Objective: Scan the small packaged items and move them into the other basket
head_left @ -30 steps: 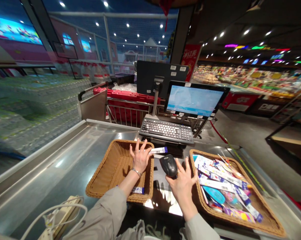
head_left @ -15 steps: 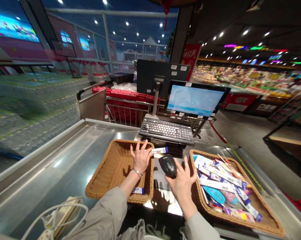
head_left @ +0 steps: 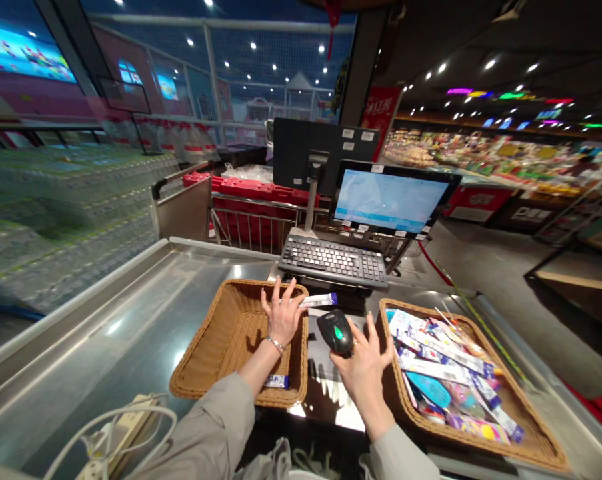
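Observation:
My left hand stands over a wicker basket, pinching a white and blue tube-shaped packet at its fingertips. One small blue and white packet lies inside that basket. My right hand is shut on a black handheld barcode scanner, whose green light shows. Beside that hand, a second wicker basket is heaped with long printed packets and a blue item.
Both baskets stand on a stainless steel checkout counter. Just beyond them are a keyboard and a lit till screen. A white cable and power strip lie at the lower left. A trolley with red crates stands behind.
A green light has come on at the scanner. The scanner and both hands have shifted only slightly, and the packet remains in my left hand.

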Demonstrator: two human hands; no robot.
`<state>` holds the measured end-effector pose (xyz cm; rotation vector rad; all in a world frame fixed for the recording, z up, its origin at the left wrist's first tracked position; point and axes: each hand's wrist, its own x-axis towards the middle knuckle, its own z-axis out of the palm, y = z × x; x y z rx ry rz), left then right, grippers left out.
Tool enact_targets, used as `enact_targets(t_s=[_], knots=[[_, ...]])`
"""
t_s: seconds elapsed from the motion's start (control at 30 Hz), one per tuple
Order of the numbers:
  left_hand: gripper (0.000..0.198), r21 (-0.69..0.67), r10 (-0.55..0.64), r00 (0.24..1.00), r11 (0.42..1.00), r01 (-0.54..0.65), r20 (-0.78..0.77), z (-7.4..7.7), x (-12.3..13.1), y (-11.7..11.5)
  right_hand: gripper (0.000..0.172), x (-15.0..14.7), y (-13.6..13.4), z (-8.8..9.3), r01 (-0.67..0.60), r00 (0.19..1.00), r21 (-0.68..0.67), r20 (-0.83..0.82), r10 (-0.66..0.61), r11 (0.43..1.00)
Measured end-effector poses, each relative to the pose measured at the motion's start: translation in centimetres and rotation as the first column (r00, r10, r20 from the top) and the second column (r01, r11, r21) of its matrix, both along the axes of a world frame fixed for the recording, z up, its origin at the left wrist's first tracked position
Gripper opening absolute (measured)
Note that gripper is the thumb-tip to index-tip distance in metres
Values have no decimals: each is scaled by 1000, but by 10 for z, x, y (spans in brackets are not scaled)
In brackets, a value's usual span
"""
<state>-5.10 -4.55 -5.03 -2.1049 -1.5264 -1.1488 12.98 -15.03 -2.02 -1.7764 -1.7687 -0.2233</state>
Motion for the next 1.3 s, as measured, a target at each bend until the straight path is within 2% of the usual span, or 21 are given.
enact_targets(t_s=[0.2,0.53,0.8,1.0,1.3], knots=[[21,35,-2,1000,999,2,-7,3,2,1,14,4,-1,-3,18,1000,38,5,-18,999],[21,23,-64,997,998,65,-32,22,18,2,20,16,-5,6,145,989,80,-24,-143,986],[23,34,-170,984,985,172,-54,32,43,5,24,37,-13,5,256,966,112,-56,-251,960],[23,34,-251,965,966,255,-79,40,65,3,21,50,-21,6,337,939,111,-112,-325,935],[21,33,-365,926,929,369,-98,51,102,-3,24,70,-36,4,430,902,128,-95,-421,894]])
